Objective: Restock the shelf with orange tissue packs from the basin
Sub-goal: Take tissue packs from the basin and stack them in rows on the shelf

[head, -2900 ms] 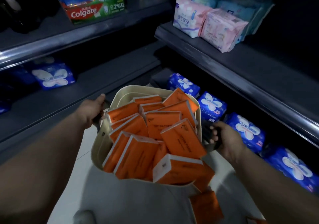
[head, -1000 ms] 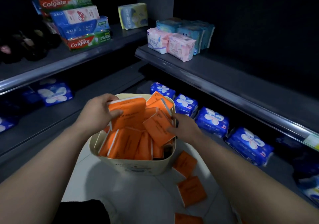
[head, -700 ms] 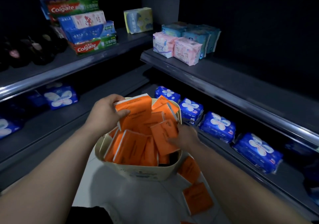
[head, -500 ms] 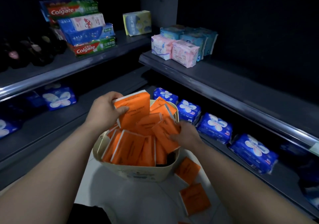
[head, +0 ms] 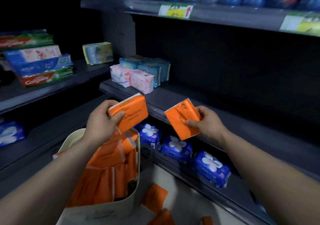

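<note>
Over the basin (head: 103,212), my left grip (head: 102,122) is clamping an orange pack (head: 131,110); beside it my right grip (head: 207,123) is clamping a second pack (head: 180,120), both hanging just before the shelf (head: 199,103). Pink packs (head: 138,79) are sitting at its left end and blue packs (head: 174,148) are lying beneath. Spare packs (head: 107,178) are filling the basin; loose packs (head: 154,197) are lying on the floor (head: 164,174).

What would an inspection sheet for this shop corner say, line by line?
Surface: dark middle shelf, mostly bare.
Job's things: beige basin holding many orange tissue packs.
Clutter: loose orange packs on the floor by the basin.
Hands: left hand grips one pack above the basin; right hand grips another pack.
Cables: nothing seen.
Surroundings: pink packs, toothpaste boxes, blue packs on the lower shelf, price labels.
</note>
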The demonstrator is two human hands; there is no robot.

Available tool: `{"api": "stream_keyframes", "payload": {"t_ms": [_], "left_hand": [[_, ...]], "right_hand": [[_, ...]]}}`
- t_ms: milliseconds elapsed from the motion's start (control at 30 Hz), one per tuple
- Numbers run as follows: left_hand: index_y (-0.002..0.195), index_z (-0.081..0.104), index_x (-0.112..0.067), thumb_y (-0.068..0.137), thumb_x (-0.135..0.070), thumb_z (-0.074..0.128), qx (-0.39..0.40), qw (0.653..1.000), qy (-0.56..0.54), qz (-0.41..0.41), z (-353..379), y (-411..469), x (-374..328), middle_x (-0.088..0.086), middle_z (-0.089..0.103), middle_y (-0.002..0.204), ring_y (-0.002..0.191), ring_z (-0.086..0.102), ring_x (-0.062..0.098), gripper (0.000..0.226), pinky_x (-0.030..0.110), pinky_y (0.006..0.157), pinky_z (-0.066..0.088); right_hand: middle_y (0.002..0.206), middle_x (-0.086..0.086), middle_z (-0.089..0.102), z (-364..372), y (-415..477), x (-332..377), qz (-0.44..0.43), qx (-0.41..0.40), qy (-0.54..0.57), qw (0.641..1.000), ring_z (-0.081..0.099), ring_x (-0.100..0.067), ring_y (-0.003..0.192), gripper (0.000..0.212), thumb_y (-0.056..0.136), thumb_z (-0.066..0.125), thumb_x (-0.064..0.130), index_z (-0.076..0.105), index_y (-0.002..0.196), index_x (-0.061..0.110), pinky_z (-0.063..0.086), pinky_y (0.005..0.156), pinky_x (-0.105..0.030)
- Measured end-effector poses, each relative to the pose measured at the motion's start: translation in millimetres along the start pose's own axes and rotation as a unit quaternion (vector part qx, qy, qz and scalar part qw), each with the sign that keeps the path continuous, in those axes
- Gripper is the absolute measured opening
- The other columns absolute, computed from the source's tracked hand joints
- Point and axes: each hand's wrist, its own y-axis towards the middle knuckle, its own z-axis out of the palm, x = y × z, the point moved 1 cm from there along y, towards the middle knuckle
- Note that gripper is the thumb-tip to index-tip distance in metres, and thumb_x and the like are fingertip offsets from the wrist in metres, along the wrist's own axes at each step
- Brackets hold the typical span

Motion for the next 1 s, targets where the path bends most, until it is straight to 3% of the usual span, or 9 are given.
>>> {"api": "stream_keyframes", "payload": {"t_ms": [167,333,433,500,600,700,833,1000], "left_hand": [[0.104,0.061,-0.016,0.080,-0.022,0.073,0.049,0.997,-0.033,0.056,64.7,64.6,-46.8,-0.001,0.064,0.090,0.080,0.059,0.016,0.027,0.030,0.076,0.047],[0.106,0.058,-0.019,0.074,-0.020,0.079,0.107,0.990,-0.071,0.064,145.1,129.4,-75.1,0.001,0.063,0.094,0.085,0.061,0.019,0.039,0.038,0.085,0.052],[0.114,0.053,-0.014,0.071,-0.020,0.082,0.122,0.990,-0.061,0.031,189.5,156.4,-82.6,-0.001,0.057,0.082,0.078,0.055,0.017,0.052,0.028,0.072,0.044],[0.114,0.054,-0.010,0.071,-0.019,0.081,0.128,0.990,-0.056,0.021,217.8,174.1,-86.0,0.002,0.058,0.086,0.080,0.053,0.016,0.052,0.025,0.070,0.039],[0.115,0.058,-0.010,0.072,-0.019,0.079,0.161,0.985,-0.064,0.012,257.6,200.1,-84.6,0.007,0.063,0.103,0.086,0.057,0.016,0.049,0.022,0.071,0.040],[0.104,0.062,-0.015,0.074,-0.020,0.076,0.200,0.978,-0.052,0.023,288.8,220.9,-80.8,0.006,0.066,0.099,0.073,0.055,0.010,0.033,0.016,0.059,0.039],[0.112,0.061,-0.015,0.080,-0.015,0.070,0.241,0.967,-0.071,0.031,319.3,240.2,-80.1,0.001,0.061,0.102,0.090,0.057,0.014,0.034,0.022,0.073,0.042],[0.137,0.045,-0.020,0.088,-0.014,0.058,0.255,0.964,-0.076,0.024,346.9,260.2,-80.8,0.006,0.055,0.132,0.115,0.055,0.021,0.050,0.030,0.098,0.045]], "right_hand": [[0.081,0.005,0.056,-54.9,35.6,-7.9,0.019,-0.042,-0.004,0.999,0.059,-0.018,0.075,0.037,0.074,0.079,0.015,0.053,0.101,0.021,0.058,0.059,-0.043],[0.094,0.003,0.055,-94.0,85.8,-28.2,0.021,-0.104,-0.048,0.993,0.060,-0.021,0.088,0.047,0.075,0.078,0.021,0.054,0.116,0.020,0.056,0.076,-0.046],[0.098,0.000,0.063,-108.1,112.5,-41.4,0.023,-0.129,-0.063,0.989,0.065,-0.024,0.089,0.048,0.075,0.076,0.024,0.056,0.118,0.021,0.055,0.081,-0.048],[0.098,0.001,0.066,-114.8,130.6,-51.7,0.027,-0.131,-0.051,0.990,0.066,-0.023,0.087,0.041,0.073,0.076,0.027,0.056,0.109,0.027,0.056,0.081,-0.046],[0.106,-0.001,0.067,-121.0,151.9,-63.3,0.033,-0.133,-0.056,0.989,0.066,-0.021,0.092,0.044,0.075,0.076,0.030,0.056,0.115,0.025,0.055,0.085,-0.045],[0.103,0.001,0.066,-123.7,166.3,-71.0,0.032,-0.147,-0.087,0.985,0.064,-0.017,0.090,0.045,0.079,0.073,0.032,0.055,0.120,0.022,0.053,0.083,-0.037],[0.100,0.001,0.062,-126.7,179.4,-78.2,0.029,-0.147,-0.092,0.984,0.061,-0.016,0.089,0.040,0.081,0.071,0.026,0.055,0.117,0.023,0.049,0.078,-0.031],[0.100,0.002,0.059,-133.8,188.7,-80.4,0.031,-0.153,-0.143,0.977,0.058,-0.013,0.092,0.052,0.083,0.070,0.025,0.051,0.131,0.018,0.041,0.077,-0.024]]}}
